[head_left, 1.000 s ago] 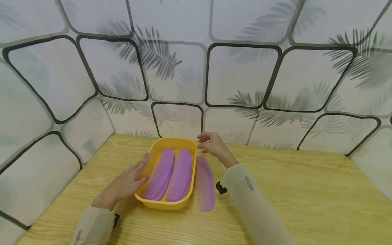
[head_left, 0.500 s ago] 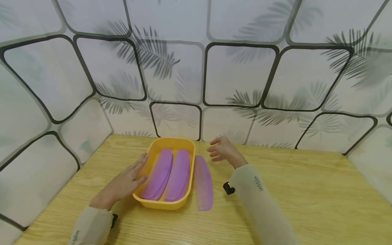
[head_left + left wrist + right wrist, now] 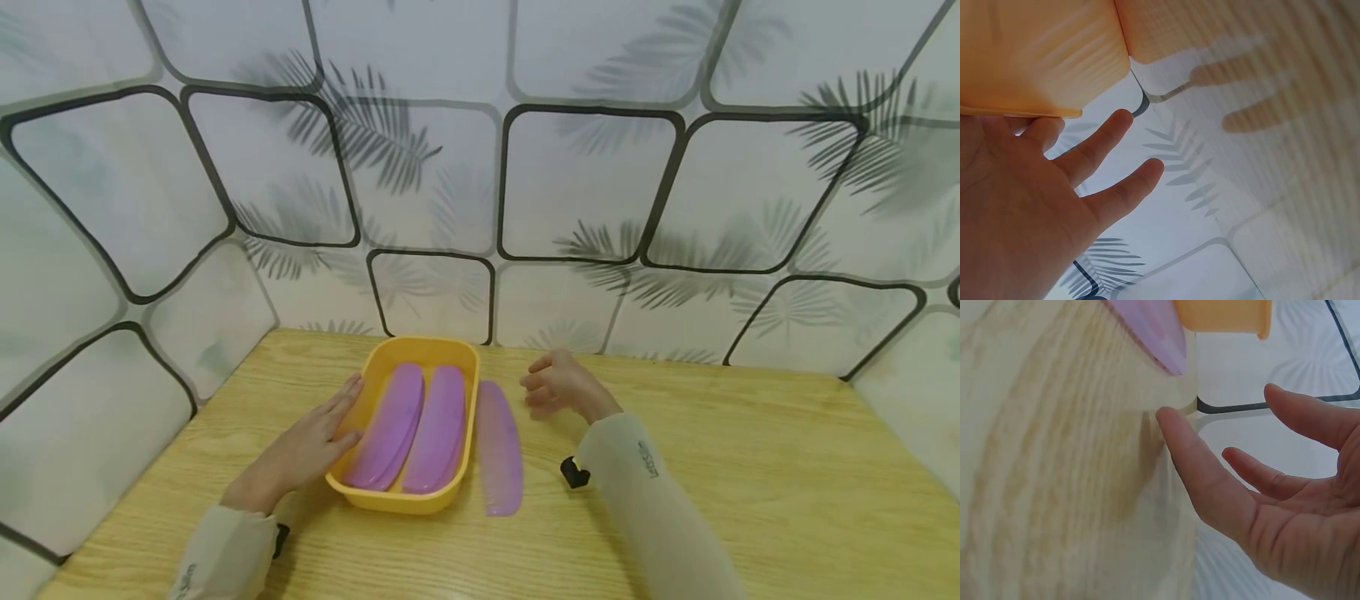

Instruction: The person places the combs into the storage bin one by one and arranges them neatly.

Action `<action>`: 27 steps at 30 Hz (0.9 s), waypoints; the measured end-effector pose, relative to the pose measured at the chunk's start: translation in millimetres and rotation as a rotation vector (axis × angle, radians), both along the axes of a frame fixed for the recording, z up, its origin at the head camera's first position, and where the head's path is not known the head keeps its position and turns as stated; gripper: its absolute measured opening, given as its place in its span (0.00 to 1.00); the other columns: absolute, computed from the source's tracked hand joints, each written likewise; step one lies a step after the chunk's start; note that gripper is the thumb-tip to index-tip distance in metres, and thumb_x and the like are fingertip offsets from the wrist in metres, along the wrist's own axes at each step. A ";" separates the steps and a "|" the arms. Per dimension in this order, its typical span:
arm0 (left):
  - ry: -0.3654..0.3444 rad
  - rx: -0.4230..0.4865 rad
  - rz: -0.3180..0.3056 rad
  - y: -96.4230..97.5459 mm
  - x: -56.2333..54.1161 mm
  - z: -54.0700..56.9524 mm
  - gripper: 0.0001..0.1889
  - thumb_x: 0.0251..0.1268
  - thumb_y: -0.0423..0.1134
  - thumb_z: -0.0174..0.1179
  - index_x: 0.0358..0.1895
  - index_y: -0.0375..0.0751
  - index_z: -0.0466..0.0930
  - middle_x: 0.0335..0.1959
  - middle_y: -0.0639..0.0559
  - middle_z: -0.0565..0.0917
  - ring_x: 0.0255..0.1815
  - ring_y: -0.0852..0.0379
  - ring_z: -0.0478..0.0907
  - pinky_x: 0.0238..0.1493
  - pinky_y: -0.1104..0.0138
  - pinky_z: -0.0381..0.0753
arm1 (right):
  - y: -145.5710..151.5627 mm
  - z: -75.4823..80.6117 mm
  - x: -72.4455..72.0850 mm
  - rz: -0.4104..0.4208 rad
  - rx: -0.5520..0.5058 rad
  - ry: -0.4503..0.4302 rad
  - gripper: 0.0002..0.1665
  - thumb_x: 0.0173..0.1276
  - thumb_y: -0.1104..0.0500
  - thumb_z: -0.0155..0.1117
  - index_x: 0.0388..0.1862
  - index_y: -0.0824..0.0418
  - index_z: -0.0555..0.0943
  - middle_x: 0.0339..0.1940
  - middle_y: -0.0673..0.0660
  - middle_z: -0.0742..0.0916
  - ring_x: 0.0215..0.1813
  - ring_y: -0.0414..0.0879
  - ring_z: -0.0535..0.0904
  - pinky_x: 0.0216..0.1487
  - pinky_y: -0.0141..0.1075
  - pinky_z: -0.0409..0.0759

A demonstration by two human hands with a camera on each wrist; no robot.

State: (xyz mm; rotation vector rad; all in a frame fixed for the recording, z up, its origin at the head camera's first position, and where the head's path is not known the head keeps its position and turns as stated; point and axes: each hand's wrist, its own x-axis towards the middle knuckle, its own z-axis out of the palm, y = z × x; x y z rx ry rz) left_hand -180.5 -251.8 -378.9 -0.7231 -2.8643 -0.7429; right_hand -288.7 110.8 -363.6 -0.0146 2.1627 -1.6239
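A yellow plastic basin [image 3: 397, 502] stands on the table with purple combs [image 3: 388, 429] inside, lying in two overlapping stacks side by side. Another purple comb [image 3: 501, 450] lies flat on the wood along the basin's right side. My left hand [image 3: 303, 454] rests against the basin's left rim, fingers extended and spread, thumb reaching over the edge. In the left wrist view, its fingers lie along the outside of the basin wall [image 3: 1041, 56]. Beyond the loose comb's far end, my right hand [image 3: 562, 385] hovers over the table, fingers loosely bent, holding nothing.
The light wooden table [image 3: 720, 483] extends to the right of the arms. A patterned wall covering [image 3: 592, 183] with leaf prints rises directly behind the table and along its left side. The basin's far end stands close to the back wall.
My right hand has moved right and slightly nearer, away from the basin's far right corner. My left hand, the basin and the combs keep their places.
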 end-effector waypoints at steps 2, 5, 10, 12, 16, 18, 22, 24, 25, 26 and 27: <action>0.000 -0.001 -0.001 0.0 0.1 -0.2 0.33 0.77 0.37 0.54 0.76 0.20 0.54 0.78 0.26 0.54 0.75 0.29 0.57 0.70 0.38 0.60 | 1.2 -3.0 2.1 0.002 -0.021 -0.010 0.27 0.73 0.69 0.60 0.64 0.80 0.63 0.57 0.78 0.80 0.45 0.60 0.85 0.44 0.49 0.87; -0.003 -0.002 -0.002 0.0 0.1 -0.6 0.34 0.77 0.37 0.54 0.76 0.21 0.54 0.78 0.26 0.54 0.75 0.29 0.57 0.70 0.37 0.60 | 3.0 -6.7 4.9 -0.003 -0.057 -0.031 0.27 0.73 0.70 0.60 0.64 0.80 0.63 0.54 0.78 0.80 0.43 0.58 0.85 0.43 0.50 0.87; -0.001 -0.004 -0.004 -1.1 -0.1 -1.1 0.34 0.77 0.38 0.54 0.76 0.21 0.54 0.77 0.26 0.54 0.74 0.28 0.57 0.70 0.37 0.60 | 3.5 -11.3 9.2 0.013 -0.094 -0.053 0.31 0.73 0.69 0.59 0.67 0.82 0.61 0.53 0.78 0.81 0.45 0.59 0.86 0.43 0.52 0.87; 0.002 0.000 -0.006 -2.0 -0.2 -1.3 0.34 0.77 0.37 0.54 0.76 0.21 0.54 0.77 0.26 0.54 0.74 0.28 0.58 0.70 0.37 0.60 | 2.5 -12.1 11.8 0.028 -0.099 -0.050 0.32 0.72 0.69 0.60 0.68 0.83 0.60 0.53 0.78 0.81 0.47 0.62 0.86 0.43 0.52 0.87; 0.008 0.004 -0.011 -3.1 -0.3 -1.3 0.34 0.77 0.37 0.54 0.76 0.20 0.54 0.77 0.25 0.54 0.74 0.27 0.58 0.69 0.36 0.61 | -1.3 -13.5 16.3 0.034 -0.108 -0.061 0.30 0.73 0.68 0.60 0.66 0.82 0.62 0.52 0.78 0.83 0.51 0.65 0.85 0.44 0.52 0.87; 0.009 0.004 -0.011 -3.1 -0.3 -1.5 0.34 0.77 0.37 0.54 0.76 0.20 0.54 0.77 0.25 0.54 0.74 0.27 0.58 0.69 0.36 0.61 | -3.6 -15.2 17.5 0.034 -0.121 -0.074 0.28 0.73 0.68 0.59 0.66 0.81 0.63 0.51 0.78 0.83 0.52 0.66 0.85 0.45 0.53 0.87; 0.008 0.000 -0.008 -2.4 -0.5 -1.8 0.34 0.77 0.37 0.54 0.76 0.20 0.54 0.77 0.25 0.54 0.74 0.27 0.58 0.69 0.37 0.61 | -6.8 -19.2 19.1 0.017 -0.180 -0.112 0.28 0.73 0.69 0.58 0.67 0.81 0.63 0.49 0.77 0.84 0.48 0.62 0.86 0.47 0.54 0.86; 0.006 -0.002 -0.007 -2.0 -0.6 -1.9 0.34 0.77 0.37 0.54 0.76 0.21 0.54 0.77 0.25 0.53 0.74 0.27 0.58 0.69 0.37 0.61 | -8.2 -20.5 19.3 0.010 -0.208 -0.127 0.29 0.73 0.70 0.58 0.67 0.82 0.62 0.47 0.76 0.86 0.45 0.60 0.87 0.47 0.55 0.85; 0.006 -0.002 -0.007 -1.9 -0.6 -2.0 0.34 0.77 0.37 0.54 0.76 0.21 0.54 0.77 0.25 0.53 0.74 0.27 0.58 0.69 0.37 0.61 | -8.6 -21.0 19.3 0.004 -0.219 -0.133 0.29 0.73 0.70 0.57 0.67 0.81 0.62 0.45 0.74 0.86 0.43 0.58 0.87 0.48 0.55 0.85; 0.005 -0.002 -0.008 -1.8 -0.7 -2.0 0.34 0.77 0.37 0.54 0.76 0.21 0.53 0.77 0.25 0.53 0.74 0.27 0.58 0.69 0.37 0.61 | -9.0 -21.4 19.2 0.003 -0.223 -0.134 0.28 0.73 0.70 0.57 0.67 0.81 0.62 0.44 0.73 0.87 0.42 0.57 0.87 0.48 0.55 0.85; 0.004 -0.001 -0.007 -1.8 -0.7 -2.0 0.34 0.77 0.37 0.54 0.76 0.21 0.53 0.77 0.25 0.53 0.74 0.27 0.58 0.69 0.37 0.61 | -9.2 -21.7 19.1 0.001 -0.227 -0.134 0.28 0.73 0.70 0.57 0.67 0.81 0.62 0.43 0.72 0.87 0.41 0.56 0.87 0.47 0.55 0.85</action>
